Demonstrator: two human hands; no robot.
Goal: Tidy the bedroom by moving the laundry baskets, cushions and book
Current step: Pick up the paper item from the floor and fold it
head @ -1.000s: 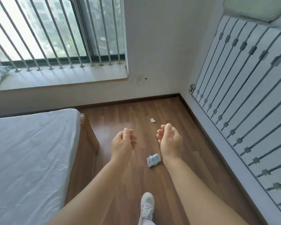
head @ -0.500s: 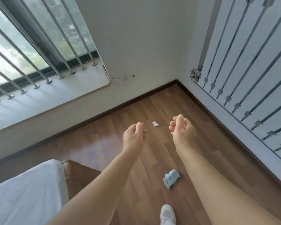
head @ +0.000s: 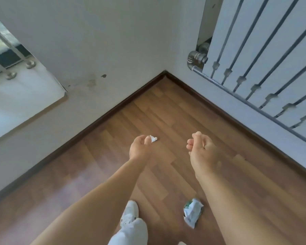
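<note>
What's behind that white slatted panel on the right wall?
Behind the white slatted panel, only a metal pipe fitting shows at its left edge, with a pipe running along the bottom. Everything further behind is covered.

Probably a home room: wood floor (head: 175, 121), radiator (head: 265, 55), barred window (head: 0, 45).

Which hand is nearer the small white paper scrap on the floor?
Left. The left hand overlaps the scrap in view, fingertips right at its edge. The right hand hangs well off to the scrap's right. Neither hand holds anything.
</note>
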